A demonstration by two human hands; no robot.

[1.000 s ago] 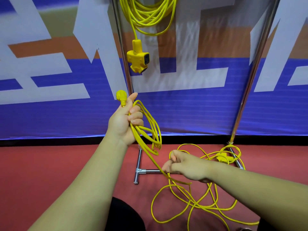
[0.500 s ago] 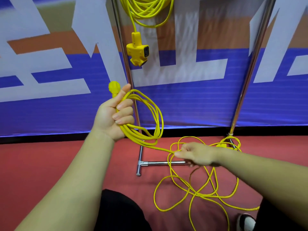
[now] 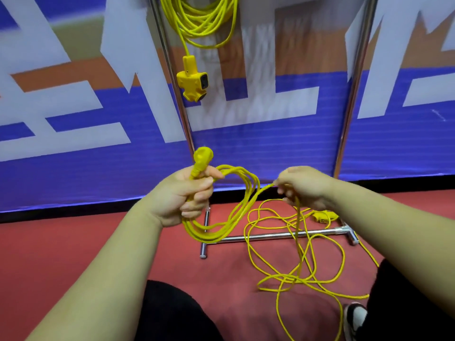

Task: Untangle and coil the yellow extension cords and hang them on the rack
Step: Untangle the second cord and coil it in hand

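1. The right hand [image 3: 305, 188] has come up from near the floor to level with the left hand [image 3: 187, 195], lifting a strand with it.
2. The left hand fist-grips one coil [image 3: 221, 217] of several loops; one plug [image 3: 203, 156] sticks up above the thumb.
3. Two yellow cords: the hung cord [image 3: 204, 20] is looped on the rack [image 3: 172, 82], its socket block [image 3: 193, 82] dangling.
4. The right hand's fingers pinch a single strand.
5. The loose cord [image 3: 295, 254] is tangled on the red floor [image 3: 61, 242], with a second socket block [image 3: 322, 216] by the rack's base.
6. The rack has two uprights.

The red floor [image 3: 73, 242] under me carries the rack's chrome base [image 3: 270, 236], loose yellow cord [image 3: 317, 281] tangled over its crossbar, and my shoe [image 3: 354, 318].
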